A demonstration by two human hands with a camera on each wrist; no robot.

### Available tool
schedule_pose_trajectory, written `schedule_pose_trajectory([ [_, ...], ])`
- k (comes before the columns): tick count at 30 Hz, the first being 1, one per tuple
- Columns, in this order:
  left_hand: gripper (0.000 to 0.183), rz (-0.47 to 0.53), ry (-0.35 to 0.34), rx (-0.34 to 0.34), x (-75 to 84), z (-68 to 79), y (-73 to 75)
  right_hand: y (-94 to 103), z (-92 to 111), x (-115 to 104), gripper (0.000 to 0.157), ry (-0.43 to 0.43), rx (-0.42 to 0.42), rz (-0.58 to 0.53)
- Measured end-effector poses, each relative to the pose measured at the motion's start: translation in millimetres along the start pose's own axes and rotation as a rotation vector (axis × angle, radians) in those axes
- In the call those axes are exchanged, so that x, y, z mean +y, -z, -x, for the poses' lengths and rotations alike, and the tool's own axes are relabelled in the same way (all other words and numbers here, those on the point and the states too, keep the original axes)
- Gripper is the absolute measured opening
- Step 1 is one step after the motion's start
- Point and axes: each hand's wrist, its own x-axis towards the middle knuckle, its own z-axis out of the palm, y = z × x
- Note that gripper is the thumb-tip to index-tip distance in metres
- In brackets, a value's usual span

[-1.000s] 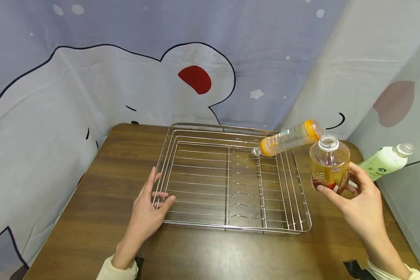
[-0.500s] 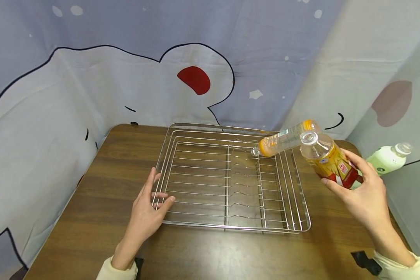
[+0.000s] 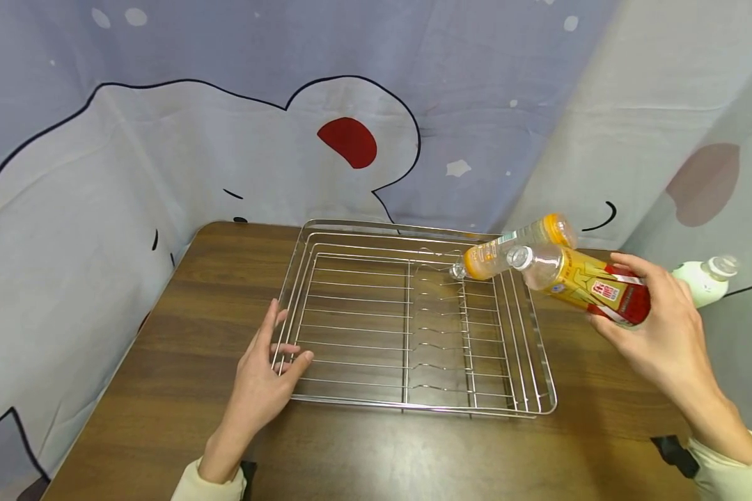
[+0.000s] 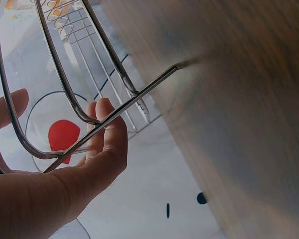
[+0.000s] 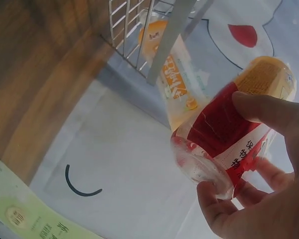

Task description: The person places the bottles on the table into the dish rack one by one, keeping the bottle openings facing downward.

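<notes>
Bottles, three countable: one yellow-and-red bottle (image 3: 579, 282), one orange-labelled bottle (image 3: 514, 247), one pale green bottle (image 3: 705, 280). Wire rack (image 3: 407, 327), one. Hands, two, each emerging from a cream sleeve, with a piece of black material near each cuff.

Right hand (image 3: 670, 330): thumb and fingers curved around the lower, red end of the yellow-and-red bottle, parted by the width of its body; the right wrist view shows the thumb on one side and fingers on the other. Bottle held raised, tilted well over, neck pointing to the rack's rear right part. In the head view its neck end overlaps the orange-labelled bottle; contact between the two cannot be told.

Left hand (image 3: 263, 383): at the rack's near left corner. Forefinger and thumb spread apart; other fingers bent about the rim wires, which pass between the digits in the left wrist view. How firmly it grips cannot be told.

Orange-labelled bottle: lying aslant, neck inside the rack, base end reaching past the rear right rim. Pale green bottle: tilted, beyond the right hand, partly hidden by it.

Rack sits on the brown wooden table (image 3: 376, 452); patterned curtain (image 3: 489, 125) behind.
</notes>
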Motion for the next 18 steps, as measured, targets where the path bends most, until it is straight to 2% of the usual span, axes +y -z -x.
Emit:
schedule_pose_trajectory([
  [5, 0.106, -0.003, -0.003, -0.002, -0.1, 0.0, -0.2, 1.6, -6.3, 0.5, 0.085, 0.104, -0.009, 0.003],
  [11, 0.106, 0.001, 0.0, -0.007, -0.3, 0.1, 0.3, 2.9, -13.3, -1.2, 0.089, 0.208, -0.046, 0.026],
  [18, 0.105, -0.003, -0.007, 0.0, -0.3, 0.2, 0.3, 0.3, -16.4, -2.7, 0.091, 0.269, -0.072, 0.04],
])
